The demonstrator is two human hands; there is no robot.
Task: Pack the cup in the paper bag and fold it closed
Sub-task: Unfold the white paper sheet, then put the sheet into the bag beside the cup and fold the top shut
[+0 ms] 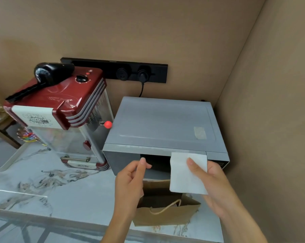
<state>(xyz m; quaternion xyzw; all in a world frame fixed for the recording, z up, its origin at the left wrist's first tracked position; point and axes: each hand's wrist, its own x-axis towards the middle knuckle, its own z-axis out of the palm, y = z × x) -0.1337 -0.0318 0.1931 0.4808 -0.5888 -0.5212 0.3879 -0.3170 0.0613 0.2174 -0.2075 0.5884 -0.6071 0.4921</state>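
A brown paper bag [167, 214] with a twine handle stands open on the marble counter, right in front of the microwave. Above its mouth my right hand [216, 186] pinches a folded white napkin [186, 174] between thumb and fingers. My left hand [130, 183] hovers at the bag's left side with its fingers loosely curled and thumb raised, holding nothing that I can see. Inside, the bag is dark, and no cup shows anywhere in view.
A grey microwave [162, 123] fills the back right corner, plugged into a black socket strip [116, 69]. A red popcorn machine [60, 109] with a black hair dryer [48, 74] on top stands to the left. The marble counter [64, 186] ends near the bottom.
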